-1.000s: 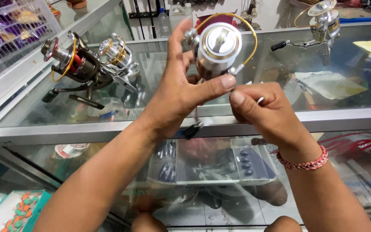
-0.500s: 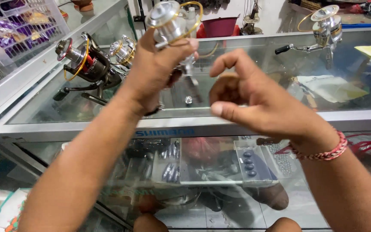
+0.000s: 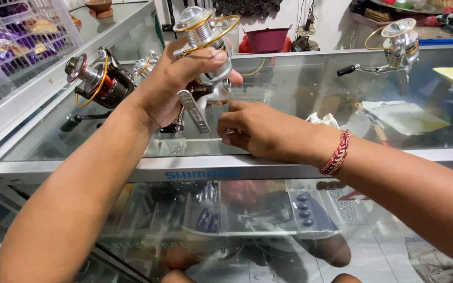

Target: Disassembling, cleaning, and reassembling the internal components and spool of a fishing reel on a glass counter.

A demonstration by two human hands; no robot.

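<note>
A black-and-red reel (image 3: 98, 81) sits far left on the glass counter (image 3: 289, 89). Left hand (image 3: 171, 86) grips a silver reel (image 3: 205, 50) w/ gold trim, held above the counter, foot pointing down. Right hand (image 3: 260, 131), fingers curled, pinches just below it; another silver reel (image 3: 397, 44) far right.

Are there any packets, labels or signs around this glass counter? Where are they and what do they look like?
Label strip: front edge of the glass counter, under the hands; blue lettering on a pale metal rail.
Packets: in the white wire basket, far left on the counter; small, shiny, purple.
Clear compartment boxes: inside the case, below the glass; flat, see-through, holding small dark pieces.
</note>
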